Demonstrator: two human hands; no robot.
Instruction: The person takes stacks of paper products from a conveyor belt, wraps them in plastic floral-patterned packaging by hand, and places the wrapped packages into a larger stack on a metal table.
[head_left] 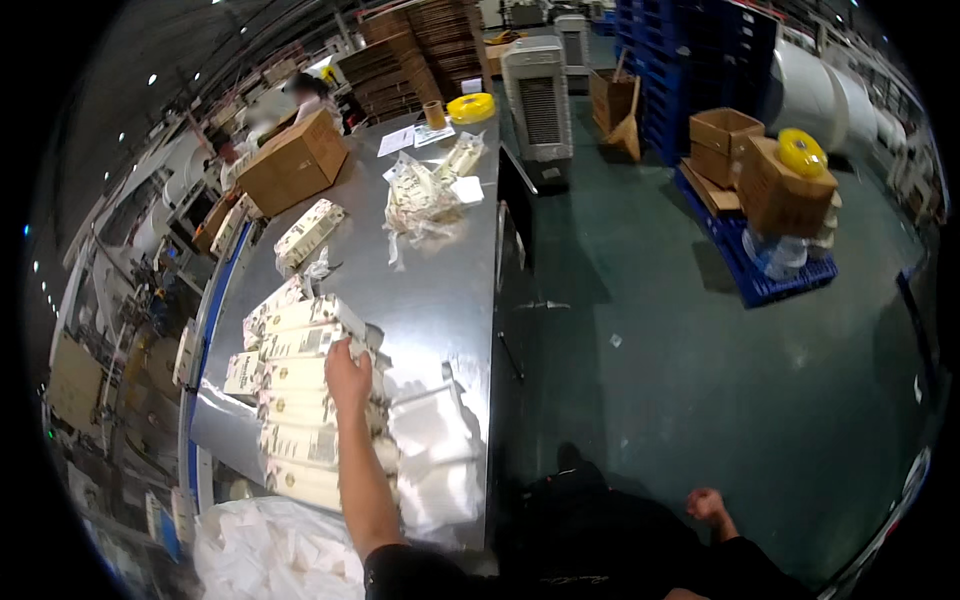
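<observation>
On the tabletop (362,262), alignment appeared partial: near packs (296,405) rowed, far pack (310,233) apart; left hand (349,378) touched the row, grip unclear; right hand (708,506) clenched.

This is a factory packing area: stacked blue pallets (675,75), large white rolls (808,85), piled flat cardboard (405,65), steel-topped worktable (430,290).

My left hand (348,375) on a row of cream, printed, oblong packs (298,405) atop a shiny grey metal table (440,310), right hand (708,505) well apart, over smooth green floor (650,400).
</observation>
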